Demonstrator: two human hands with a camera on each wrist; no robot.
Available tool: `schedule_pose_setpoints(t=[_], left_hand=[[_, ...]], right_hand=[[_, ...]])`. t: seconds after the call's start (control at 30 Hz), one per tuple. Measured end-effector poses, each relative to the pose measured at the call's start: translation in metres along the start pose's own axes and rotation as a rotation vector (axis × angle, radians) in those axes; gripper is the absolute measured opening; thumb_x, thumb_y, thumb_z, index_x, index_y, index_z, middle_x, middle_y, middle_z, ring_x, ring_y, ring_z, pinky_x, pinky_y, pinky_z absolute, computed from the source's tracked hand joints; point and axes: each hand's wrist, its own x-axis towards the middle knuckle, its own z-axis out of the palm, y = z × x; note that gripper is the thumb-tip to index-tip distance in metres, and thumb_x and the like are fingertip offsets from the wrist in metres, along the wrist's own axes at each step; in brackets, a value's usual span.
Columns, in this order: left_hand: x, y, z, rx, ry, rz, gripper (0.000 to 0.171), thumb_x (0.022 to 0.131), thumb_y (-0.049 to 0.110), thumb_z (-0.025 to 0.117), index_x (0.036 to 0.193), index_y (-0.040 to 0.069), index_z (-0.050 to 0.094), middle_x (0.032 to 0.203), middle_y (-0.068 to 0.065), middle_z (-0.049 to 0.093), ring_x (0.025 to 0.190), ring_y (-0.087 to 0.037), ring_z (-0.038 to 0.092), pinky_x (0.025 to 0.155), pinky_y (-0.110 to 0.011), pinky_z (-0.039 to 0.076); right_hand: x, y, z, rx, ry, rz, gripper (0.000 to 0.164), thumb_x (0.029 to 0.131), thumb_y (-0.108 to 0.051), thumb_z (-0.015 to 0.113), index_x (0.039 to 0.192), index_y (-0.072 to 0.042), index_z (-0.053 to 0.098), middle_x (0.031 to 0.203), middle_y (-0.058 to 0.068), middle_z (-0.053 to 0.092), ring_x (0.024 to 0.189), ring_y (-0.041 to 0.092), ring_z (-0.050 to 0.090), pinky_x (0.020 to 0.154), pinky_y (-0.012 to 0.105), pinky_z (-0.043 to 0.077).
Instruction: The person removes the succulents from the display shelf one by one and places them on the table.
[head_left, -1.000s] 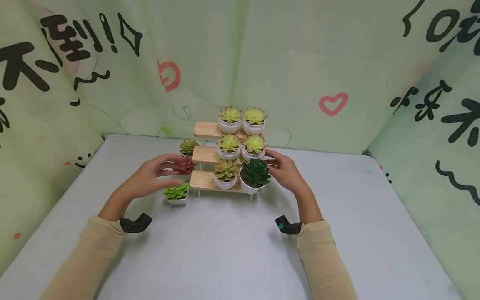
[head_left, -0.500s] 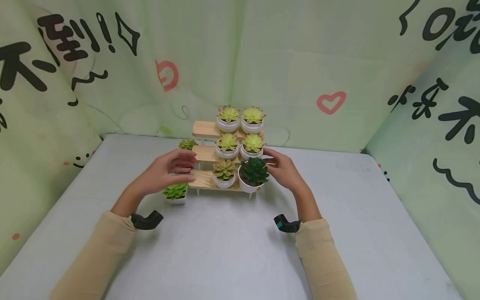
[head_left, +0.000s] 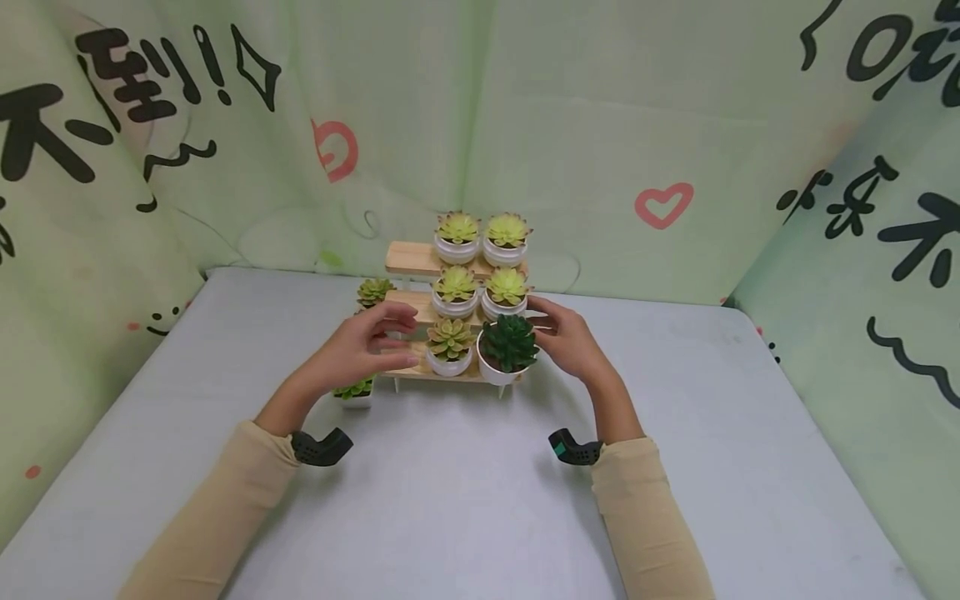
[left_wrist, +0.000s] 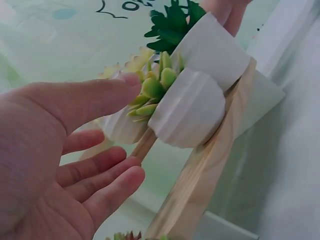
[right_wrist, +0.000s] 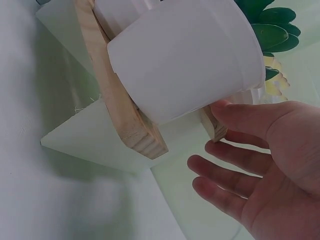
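Bright-green succulent (head_left: 355, 391) is partly hidden by the left grip (head_left: 367, 343), held empty beside the yellow-green succulent (head_left: 450, 339) on the lower shelf (left_wrist: 195, 180); dark-green succulent (head_left: 509, 344) is flanked by the right grip (head_left: 567, 338), likewise unclenched. Arranging is presumed in hand; a light pinch would next be required.

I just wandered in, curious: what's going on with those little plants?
Someone works bare-handed at a three-tier wooden stand bearing six potted succulents, two per tier. The left hand, open and holding nothing, is near the yellow-green succulent on the lowest tier; the right hand is beside the dark green succulent, contact unclear. Two more succulents show at the stand's left.
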Motion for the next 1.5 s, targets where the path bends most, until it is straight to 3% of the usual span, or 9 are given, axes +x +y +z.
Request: schedule_pose_setpoints(t=[0.17, 0.5, 1.0, 1.27, 1.5], left_hand=[[0.004, 0.003, 0.01, -0.033, 0.002, -0.018, 0.065, 0.085, 0.014, 0.075, 0.139, 0.005, 0.041, 0.133, -0.018, 0.052, 0.126, -0.033, 0.053, 0.103, -0.041, 0.051], [0.009, 0.003, 0.022, -0.004, 0.038, -0.025, 0.065, 0.081, 0.015, 0.078, 0.138, 0.012, 0.046, 0.133, -0.011, 0.055, 0.122, -0.029, 0.058, 0.099, -0.04, 0.054], [0.012, -0.001, 0.029, 0.042, 0.063, 0.035, 0.063, 0.077, 0.015, 0.082, 0.133, 0.011, 0.052, 0.134, -0.008, 0.057, 0.119, -0.026, 0.06, 0.096, -0.036, 0.056], [0.012, -0.003, 0.035, 0.029, 0.045, 0.027, 0.069, 0.078, 0.018, 0.082, 0.138, 0.01, 0.047, 0.14, -0.01, 0.052, 0.125, -0.03, 0.057, 0.1, -0.037, 0.053], [0.013, -0.002, 0.045, 0.068, 0.079, 0.015, 0.076, 0.077, 0.015, 0.082, 0.142, 0.008, 0.044, 0.145, -0.014, 0.047, 0.125, -0.035, 0.056, 0.101, -0.04, 0.052]], right_hand=[[0.0, -0.001, 0.0, -0.006, 0.004, 0.004, 0.055, 0.096, -0.008, 0.055, 0.149, -0.01, 0.037, 0.146, 0.017, 0.045, 0.13, 0.035, 0.051, 0.106, 0.048, 0.047], [0.0, -0.001, 0.001, -0.014, 0.005, 0.02, 0.055, 0.097, -0.009, 0.054, 0.149, -0.01, 0.037, 0.146, 0.017, 0.046, 0.13, 0.035, 0.052, 0.106, 0.047, 0.047], [0.001, 0.0, 0.001, -0.026, 0.002, 0.016, 0.055, 0.097, -0.008, 0.052, 0.149, -0.01, 0.036, 0.146, 0.017, 0.046, 0.131, 0.035, 0.051, 0.107, 0.047, 0.046], [0.0, -0.001, 0.001, -0.019, 0.002, 0.026, 0.054, 0.097, -0.01, 0.054, 0.149, -0.011, 0.037, 0.146, 0.017, 0.046, 0.13, 0.035, 0.051, 0.107, 0.047, 0.046], [0.001, 0.0, 0.002, -0.019, 0.002, 0.018, 0.054, 0.097, -0.009, 0.052, 0.149, -0.011, 0.037, 0.146, 0.016, 0.046, 0.13, 0.034, 0.052, 0.106, 0.046, 0.047]])
